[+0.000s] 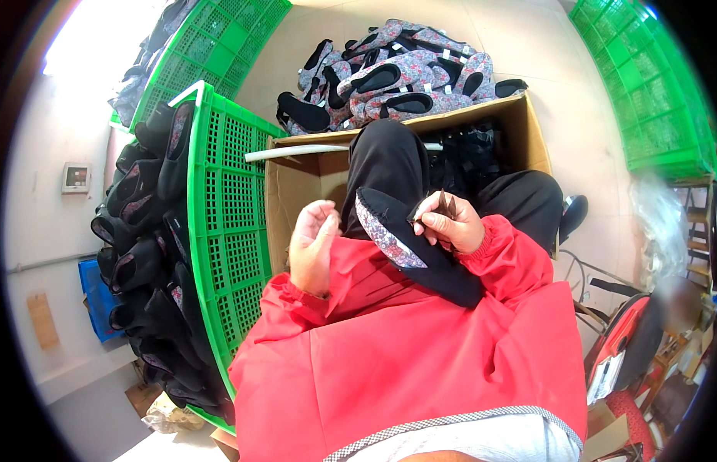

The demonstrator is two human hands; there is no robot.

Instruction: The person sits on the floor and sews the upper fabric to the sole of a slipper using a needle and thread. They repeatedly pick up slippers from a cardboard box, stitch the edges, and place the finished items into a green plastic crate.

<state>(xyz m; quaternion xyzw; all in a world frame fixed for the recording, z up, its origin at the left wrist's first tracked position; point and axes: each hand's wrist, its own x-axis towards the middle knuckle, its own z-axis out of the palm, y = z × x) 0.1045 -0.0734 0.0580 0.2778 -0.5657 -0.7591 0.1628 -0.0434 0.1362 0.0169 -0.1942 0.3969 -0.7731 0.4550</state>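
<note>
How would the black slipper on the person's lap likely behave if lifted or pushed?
The black slipper would probably feel light: its upper looks like cloth. It may bend when gripped, since no rigid frame shows. Its long, flattish shape suggests sliding rather than rolling.

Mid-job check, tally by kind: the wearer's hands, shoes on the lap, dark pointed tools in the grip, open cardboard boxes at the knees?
Hands (left hand, right hand): 2
Lap shoe: 1
Dark pointed tool: 1
Open cardboard box: 1
Total: 5
</note>
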